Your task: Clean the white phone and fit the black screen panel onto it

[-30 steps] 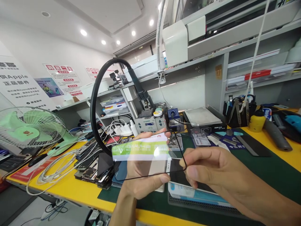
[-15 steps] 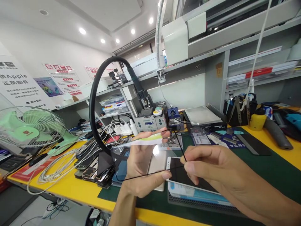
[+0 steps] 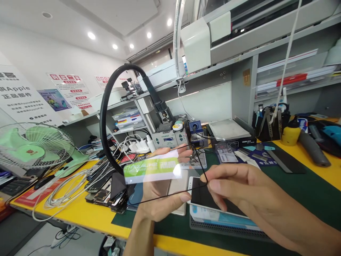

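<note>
The black-edged clear panel is held above the green mat, spanned by the wide-curled left hand, with one corner pinched between thumb and forefinger of the right hand.

Lt: brt | src: clg spots | glare: clear panel | edges: stretched, sl. soft

Glossy clear panel (mirror-bright), matt green mat
</note>
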Motion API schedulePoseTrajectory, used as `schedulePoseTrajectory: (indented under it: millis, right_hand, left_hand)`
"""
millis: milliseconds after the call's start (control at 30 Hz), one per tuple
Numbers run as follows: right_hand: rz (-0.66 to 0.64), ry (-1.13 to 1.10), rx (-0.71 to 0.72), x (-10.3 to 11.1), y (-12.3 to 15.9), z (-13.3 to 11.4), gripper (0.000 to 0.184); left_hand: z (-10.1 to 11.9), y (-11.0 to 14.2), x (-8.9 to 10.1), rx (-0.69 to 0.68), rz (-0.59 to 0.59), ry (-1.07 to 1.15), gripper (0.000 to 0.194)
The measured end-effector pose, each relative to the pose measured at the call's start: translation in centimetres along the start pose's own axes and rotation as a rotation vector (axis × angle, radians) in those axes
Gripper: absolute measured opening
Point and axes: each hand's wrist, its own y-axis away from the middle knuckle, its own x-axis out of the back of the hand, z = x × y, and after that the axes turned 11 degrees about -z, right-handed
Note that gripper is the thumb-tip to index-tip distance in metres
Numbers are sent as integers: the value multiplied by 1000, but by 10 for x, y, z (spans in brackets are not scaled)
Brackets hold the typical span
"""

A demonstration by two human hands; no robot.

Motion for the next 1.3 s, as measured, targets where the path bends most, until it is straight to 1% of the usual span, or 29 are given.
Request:
schedulePoseTrajectory:
  millis: [233,367,467,567,700,833,967,1067,1133,1200,1300]
  right_hand:
    - [-26,-41,7,1,1,0,23]
    - [-25,-65,28,2,0,1,28]
    - [-28,-92,54,3,1,3,30]
    - [-25,-116,81,6,2,4,27]
    - [-50,-128,102,9,4,5,26]
    - [-66,-133,93,9,5,4,25]
    - [-93,-180,71,10,4,4,22]
    - [-131,-224,53,11,3,2,25]
    - [-133,-233,35,12,2,0,31]
    - [-108,-228,22,11,1,-3,34]
    - [-82,-211,24,9,0,-4,33]
  left_hand:
    - [-1,1,-2,-17,18,-27,80]
    - [-1,0,-1,-25,1,-7,87]
    - [-3,0,0,-38,-39,39,91]
    - [-6,0,0,-84,-105,78,86]
    - [-7,-2,-2,-114,-151,54,82]
    - [-5,-1,-2,-128,-201,55,80]
    - [-3,0,-2,-135,-251,78,83]
    - [-3,-1,-2,-140,-295,86,84]
    - [-2,-2,-3,-132,-301,81,83]
    - [-2,-2,-4,-122,-297,88,82]
    - [-2,-2,-5,-114,-289,124,79]
